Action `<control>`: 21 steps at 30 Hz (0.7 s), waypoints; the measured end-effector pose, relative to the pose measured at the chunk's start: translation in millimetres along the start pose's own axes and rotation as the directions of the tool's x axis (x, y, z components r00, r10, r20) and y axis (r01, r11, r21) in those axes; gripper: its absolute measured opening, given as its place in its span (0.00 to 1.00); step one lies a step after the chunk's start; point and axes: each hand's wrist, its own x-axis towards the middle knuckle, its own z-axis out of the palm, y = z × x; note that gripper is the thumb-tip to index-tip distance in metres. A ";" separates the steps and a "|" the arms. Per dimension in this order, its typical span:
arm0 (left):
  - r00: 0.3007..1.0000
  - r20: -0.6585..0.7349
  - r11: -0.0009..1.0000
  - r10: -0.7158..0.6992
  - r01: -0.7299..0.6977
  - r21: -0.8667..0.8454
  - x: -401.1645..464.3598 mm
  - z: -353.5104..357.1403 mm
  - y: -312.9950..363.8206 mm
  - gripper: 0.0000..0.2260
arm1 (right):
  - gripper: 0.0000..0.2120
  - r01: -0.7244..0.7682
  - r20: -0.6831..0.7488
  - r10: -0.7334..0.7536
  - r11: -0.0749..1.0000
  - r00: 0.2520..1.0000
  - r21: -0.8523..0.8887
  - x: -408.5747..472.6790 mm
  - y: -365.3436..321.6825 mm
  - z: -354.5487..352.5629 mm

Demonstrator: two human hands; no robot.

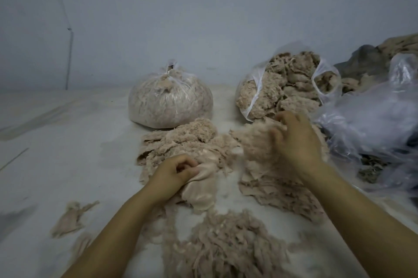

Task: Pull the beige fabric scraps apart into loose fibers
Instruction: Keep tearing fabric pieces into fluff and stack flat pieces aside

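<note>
Progress: partly done, by my judgement. A heap of loose fibers [226,246] lies nearest the person, while a tied bag [170,101] and an open bag [282,87] by the wall hold more beige stuff.
Left to do: a pile of beige fabric scraps [187,142] on the pale sheet [56,142] remains whole.
Left hand [175,170]: fingers curled, pinching a smooth scrap [199,189] at the pile's near edge.
Right hand [294,139]: blurred; fingers bent into a fuzzy clump [255,142], seemingly clutching it.
Scraps relative to hands: under and between both.
</note>
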 end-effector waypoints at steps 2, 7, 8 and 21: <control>0.999 -0.042 0.998 0.028 -0.030 -0.056 5.6 9.1 11.0 0.09 | 0.14 -0.022 0.005 0.022 0.999 1.000 0.048 -3.1 5.2 0.7; 0.999 -0.020 0.973 0.039 -0.042 -0.227 7.8 26.4 25.4 0.10 | 0.05 -0.139 0.382 -0.053 0.879 0.923 0.456 -46.7 -18.4 39.7; 0.999 -0.008 0.967 0.044 -0.045 -0.251 6.8 28.8 26.2 0.10 | 0.08 -0.186 0.446 -0.066 0.848 0.893 0.497 -54.5 -23.5 48.3; 0.975 -0.020 0.889 -0.222 0.194 -0.414 8.9 38.0 -0.5 0.19 | 0.07 -0.364 0.386 0.057 0.483 0.921 0.796 -78.4 -34.0 83.6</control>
